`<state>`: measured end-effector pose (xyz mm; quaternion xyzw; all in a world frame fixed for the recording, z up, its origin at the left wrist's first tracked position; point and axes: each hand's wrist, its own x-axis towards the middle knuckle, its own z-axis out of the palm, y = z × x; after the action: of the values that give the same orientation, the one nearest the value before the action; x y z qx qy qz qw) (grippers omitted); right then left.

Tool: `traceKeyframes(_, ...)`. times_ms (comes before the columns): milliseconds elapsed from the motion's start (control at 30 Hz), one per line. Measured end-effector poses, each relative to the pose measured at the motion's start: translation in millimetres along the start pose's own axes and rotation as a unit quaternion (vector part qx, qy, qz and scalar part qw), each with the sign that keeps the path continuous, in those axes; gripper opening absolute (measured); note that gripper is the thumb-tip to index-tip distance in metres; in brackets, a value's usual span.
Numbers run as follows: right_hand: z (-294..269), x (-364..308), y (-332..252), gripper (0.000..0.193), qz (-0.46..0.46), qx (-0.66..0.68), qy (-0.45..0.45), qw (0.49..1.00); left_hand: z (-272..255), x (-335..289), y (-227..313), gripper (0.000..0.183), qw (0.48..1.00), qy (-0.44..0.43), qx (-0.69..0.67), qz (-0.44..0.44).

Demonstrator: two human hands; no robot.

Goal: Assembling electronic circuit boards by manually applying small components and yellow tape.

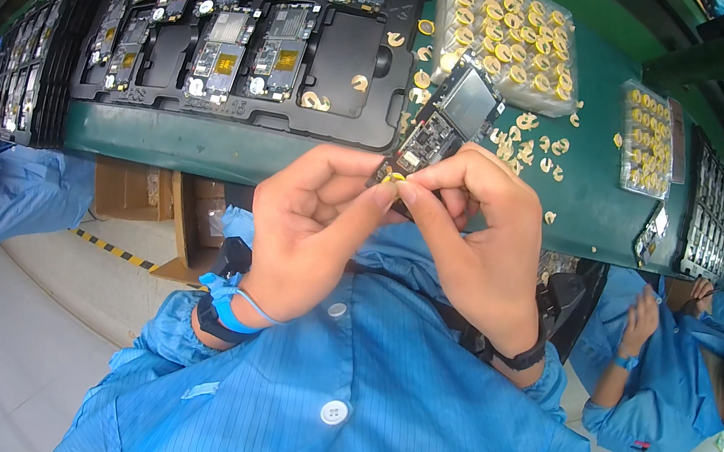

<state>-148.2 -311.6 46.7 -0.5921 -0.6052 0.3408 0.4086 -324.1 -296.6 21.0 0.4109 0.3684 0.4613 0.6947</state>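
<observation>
Over the bench's near edge, my left hand [312, 208] grips a dark circuit board [431, 137] by its lower end, thumb on top and fingers curled behind. The board is tilted, its large grey metal shield [472, 102] pointing away to the upper right. My right hand [487, 229] is closed at the same end, thumb and forefinger pinched around a small yellow round piece [396, 177]. Both thumb tips nearly meet there, and the fingers partly hide the piece. Beyond the board stands a clear tray [563, 97] of yellow round pieces.
A black moulded tray [237, 113] with several circuit boards lies at the left of the green bench [578, 206]. Pale curled scraps [516, 147] litter the bench. Another clear tray [640, 186] and a loose board [651, 233] lie right. Co-workers in blue sit at either side.
</observation>
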Motion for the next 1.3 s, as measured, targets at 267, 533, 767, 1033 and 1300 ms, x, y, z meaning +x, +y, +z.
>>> traceKeyframes(267, 2, 2, 1, 0.005, -0.037, 0.011, 0.007, 0.999, -4, 2, 0, 0.018, 0.999, 0.021, 0.008, -0.026)
traceKeyframes(533, 5, 3, 2, 0.012, -0.041, -0.013, 0.021, 0.999, -5, 5, -1, 0.017, 0.999, 0.027, 0.026, -0.011)
traceKeyframes(767, 7, -1, 4, 0.03, 0.085, 0.084, 0.021, 0.993, -8, 5, -4, 0.018, 1.0, -0.007, 0.0, -0.03)
traceKeyframes(1033, 16, -8, 12, 0.012, -0.111, 0.185, 0.299, 0.93, -11, 18, -13, 0.013, 0.996, 0.015, -0.086, -0.008)
traceKeyframes(1300, -50, 55, 5, 0.022, 0.037, 0.026, -0.027, 0.999, -3, 53, -2, 0.03, 0.993, -0.037, -0.112, -0.029)
